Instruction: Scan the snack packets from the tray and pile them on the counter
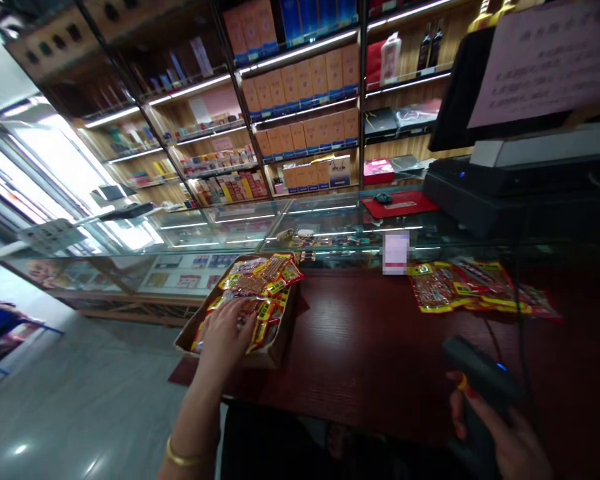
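Note:
My left hand [229, 328] rests over red-and-yellow snack packets [247, 285] in a cardboard box [267, 358], its fingers spread and slightly bent, with the thumb apart. Whether the fingertips touch or pinch a packet is partly hidden by the hand. In my right hand [500, 427] is a dark barcode scanner [483, 367], gripped by its handle, with a small blue light on it. The scanner's head points left over the dark red wooden counter [350, 347]. Beyond the scanner, several more snack packets [473, 287] lie overlapping on the counter.
A glass display counter [325, 217] runs along the back, with a red mouse pad [397, 203] on it. At right stand a monitor [460, 93] and its dark base. A black cable [519, 300] hangs near the right packets. Stocked shelves [305, 100] line the wall.

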`<state>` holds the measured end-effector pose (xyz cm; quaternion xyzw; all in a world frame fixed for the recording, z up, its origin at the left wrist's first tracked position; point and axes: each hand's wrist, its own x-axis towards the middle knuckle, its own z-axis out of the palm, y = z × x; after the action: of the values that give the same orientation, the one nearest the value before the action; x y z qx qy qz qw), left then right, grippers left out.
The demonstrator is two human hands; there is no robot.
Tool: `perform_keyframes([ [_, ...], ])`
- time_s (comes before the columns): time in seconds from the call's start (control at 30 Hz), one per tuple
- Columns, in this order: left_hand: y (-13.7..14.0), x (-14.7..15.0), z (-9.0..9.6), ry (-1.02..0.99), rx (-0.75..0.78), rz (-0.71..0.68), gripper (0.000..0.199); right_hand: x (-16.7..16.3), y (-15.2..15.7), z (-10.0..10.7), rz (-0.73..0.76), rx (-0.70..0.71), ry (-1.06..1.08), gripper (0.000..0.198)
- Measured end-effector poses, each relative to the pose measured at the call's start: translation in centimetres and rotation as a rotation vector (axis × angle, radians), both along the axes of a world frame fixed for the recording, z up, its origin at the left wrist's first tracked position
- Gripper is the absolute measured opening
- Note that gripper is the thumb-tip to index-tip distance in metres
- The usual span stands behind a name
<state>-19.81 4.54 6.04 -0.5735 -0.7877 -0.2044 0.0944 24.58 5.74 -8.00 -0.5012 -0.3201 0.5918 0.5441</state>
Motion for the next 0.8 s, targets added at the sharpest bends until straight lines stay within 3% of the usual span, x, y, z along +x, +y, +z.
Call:
perform_keyframes([
  [0.1,-1.3,-2.7,-1.1,0.049,-0.269,0.182,0.058,0.1,-0.2,-0.2,-0.011,-0.027,0.006,0.048],
  [0.17,-1.7,-2.9,-1.4,0.04,-0.368,0.188,0.069,0.2,-0.2,-0.2,-0.007,-0.056,-0.003,0.053],
  [0.23,-1.7,-2.6,-1.3,0.029,-0.387,0.154,0.067,0.1,-0.1,-0.1,0.002,-0.066,-0.022,0.057],
  [0.4,-1.2,-2.2,-0.5,-0.017,-0.238,0.176,0.034,-0.2,0.1,0.1,0.028,-0.042,-0.07,0.058],
  [0.53,-1.6,-2.2,0.7,-0.059,0.146,0.119,0.026,-0.6,0.1,0.8,0.073,-0.059,-0.125,0.063],
  [0.6,-1.6,-0.8,1.3,-0.208,0.369,0.029,0.029,-0.8,0.1,1.1,0.094,-0.049,-0.137,0.062],
  [0.67,-1.0,2.1,1.5,-0.51,0.468,-0.075,0.037,-1.0,0.1,1.4,0.118,-0.042,-0.139,0.061],
  [0.73,0.7,6.3,0.8,-0.911,0.417,-0.175,0.045,-1.3,0.2,1.6,0.104,-0.025,-0.137,0.06],
  [0.8,3.3,10.8,-0.8,-1.313,0.253,-0.251,0.052,-1.6,0.1,1.8,0.068,-0.016,-0.151,0.06],
])
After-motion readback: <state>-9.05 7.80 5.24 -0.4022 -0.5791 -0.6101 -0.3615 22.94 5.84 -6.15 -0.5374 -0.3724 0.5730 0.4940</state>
